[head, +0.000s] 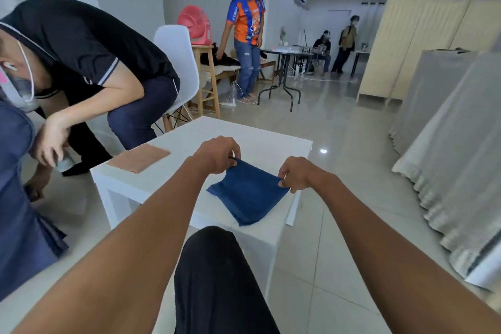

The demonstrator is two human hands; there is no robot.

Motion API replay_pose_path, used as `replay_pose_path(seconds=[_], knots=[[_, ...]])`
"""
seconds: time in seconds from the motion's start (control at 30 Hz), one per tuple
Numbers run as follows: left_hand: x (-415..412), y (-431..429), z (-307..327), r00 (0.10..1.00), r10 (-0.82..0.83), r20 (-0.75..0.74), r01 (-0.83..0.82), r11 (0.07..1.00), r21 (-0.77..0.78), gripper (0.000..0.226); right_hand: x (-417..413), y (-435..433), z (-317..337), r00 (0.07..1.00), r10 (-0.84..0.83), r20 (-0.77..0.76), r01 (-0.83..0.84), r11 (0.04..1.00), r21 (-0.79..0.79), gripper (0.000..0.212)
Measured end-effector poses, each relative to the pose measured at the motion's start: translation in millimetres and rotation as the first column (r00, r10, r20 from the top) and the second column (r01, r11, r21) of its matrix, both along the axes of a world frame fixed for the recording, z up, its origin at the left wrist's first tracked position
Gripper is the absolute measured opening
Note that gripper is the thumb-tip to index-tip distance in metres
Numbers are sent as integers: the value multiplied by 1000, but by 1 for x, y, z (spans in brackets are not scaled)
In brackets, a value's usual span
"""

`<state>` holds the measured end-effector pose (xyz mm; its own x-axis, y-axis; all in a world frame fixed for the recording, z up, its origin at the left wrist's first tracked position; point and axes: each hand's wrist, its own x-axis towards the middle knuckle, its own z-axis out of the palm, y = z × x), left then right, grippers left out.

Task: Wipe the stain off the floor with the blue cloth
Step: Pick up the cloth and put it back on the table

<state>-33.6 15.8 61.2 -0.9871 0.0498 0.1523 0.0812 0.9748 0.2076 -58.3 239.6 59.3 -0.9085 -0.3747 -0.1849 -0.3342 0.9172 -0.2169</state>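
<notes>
A folded blue cloth (pixel 248 194) lies on the low white table (pixel 176 168) in front of me. My left hand (pixel 218 154) pinches its far left corner. My right hand (pixel 296 173) pinches its far right corner. The far edge of the cloth is lifted slightly between the two hands, while the near part rests on the tabletop. The pale tiled floor (pixel 333 127) shows around the table; I see no stain on it from here.
A tan cloth (pixel 138 157) lies on the table's left side. My dark-trousered knee (pixel 217 279) is below the table's near edge. A seated person in black (pixel 89 57) bends down at the left. Grey draped furniture (pixel 455 160) stands right; a black folding table (pixel 284 73) beyond.
</notes>
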Motion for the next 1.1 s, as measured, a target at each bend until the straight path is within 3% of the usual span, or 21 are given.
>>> replay_pose_path(seconds=[0.17, 0.5, 0.73, 0.93, 1.1], knots=[[6, -13, 20, 1000, 14, 27, -13, 999, -43, 24, -3, -7, 15, 998, 56, 12, -55, 995, -89, 26], [78, -42, 72, 994, 28, 103, -17, 995, -103, 22, 46, -30, 63, 968, 249, -1, -248, 962, -114, 7], [106, -33, 109, 983, 64, 173, -56, 997, -49, 5, 71, -23, 83, 947, 312, 79, -292, 935, -200, 22], [97, -26, 77, 948, 28, 316, -38, 999, 23, 9, 64, -10, 55, 936, 299, 184, -262, 944, -203, 15], [66, -15, 25, 974, 32, 223, -38, 999, 21, 24, 37, -4, 22, 965, 213, 154, -193, 971, -138, 13]])
